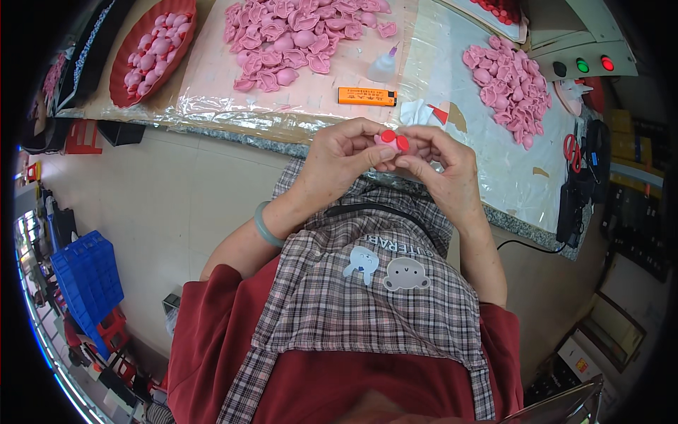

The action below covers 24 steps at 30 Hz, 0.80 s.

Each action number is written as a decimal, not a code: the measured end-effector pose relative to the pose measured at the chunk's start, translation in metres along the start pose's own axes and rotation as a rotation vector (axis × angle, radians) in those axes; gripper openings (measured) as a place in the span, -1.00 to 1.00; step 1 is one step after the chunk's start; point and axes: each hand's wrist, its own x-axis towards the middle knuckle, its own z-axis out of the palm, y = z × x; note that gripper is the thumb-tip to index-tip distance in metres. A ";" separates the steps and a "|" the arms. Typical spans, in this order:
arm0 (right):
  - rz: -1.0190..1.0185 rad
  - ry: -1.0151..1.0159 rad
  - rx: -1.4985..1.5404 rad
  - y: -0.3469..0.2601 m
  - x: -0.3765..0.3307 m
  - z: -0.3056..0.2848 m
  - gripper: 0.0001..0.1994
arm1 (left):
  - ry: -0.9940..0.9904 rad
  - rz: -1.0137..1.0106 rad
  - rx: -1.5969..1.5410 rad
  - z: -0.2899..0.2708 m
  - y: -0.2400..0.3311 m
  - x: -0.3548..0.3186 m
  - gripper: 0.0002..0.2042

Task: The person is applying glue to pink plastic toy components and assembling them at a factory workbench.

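Close to the table's front edge, my left hand and my right hand meet around a small pink rubbery piece with red round parts. Fingers and thumbs of both hands pinch it, so its underside is hidden. Beyond the hands lies an orange lighter. A small translucent squeeze bottle with a purple tip stands behind the lighter. Farther back spreads a heap of soft pink pieces, some rounded and some frilled.
A red oval basket at the far left holds pink balls with red parts. More pink pieces are piled at the right. Red-handled scissors lie by the right edge, below a box with lit buttons. A blue crate stands at left.
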 end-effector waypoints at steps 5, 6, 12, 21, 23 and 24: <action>-0.280 0.077 -0.326 0.000 -0.004 0.007 -0.73 | 0.051 0.022 0.016 0.004 -0.001 -0.003 -0.81; -0.354 0.132 -0.395 0.003 -0.005 0.011 -0.73 | 0.069 0.013 0.019 0.005 -0.003 -0.003 -0.81; -0.314 0.263 -0.347 0.014 -0.014 0.029 -0.74 | 0.117 0.007 0.024 0.009 -0.008 -0.003 -0.83; 0.153 0.028 0.653 0.016 -0.015 0.016 -0.68 | -0.005 0.283 0.045 0.001 -0.004 0.002 -0.77; 0.142 0.011 0.606 0.010 -0.016 0.015 -0.66 | -0.053 0.337 0.117 -0.002 -0.001 0.002 -0.73; 0.131 -0.014 0.561 0.007 -0.016 0.016 -0.64 | -0.079 0.326 0.201 -0.003 0.002 0.000 -0.71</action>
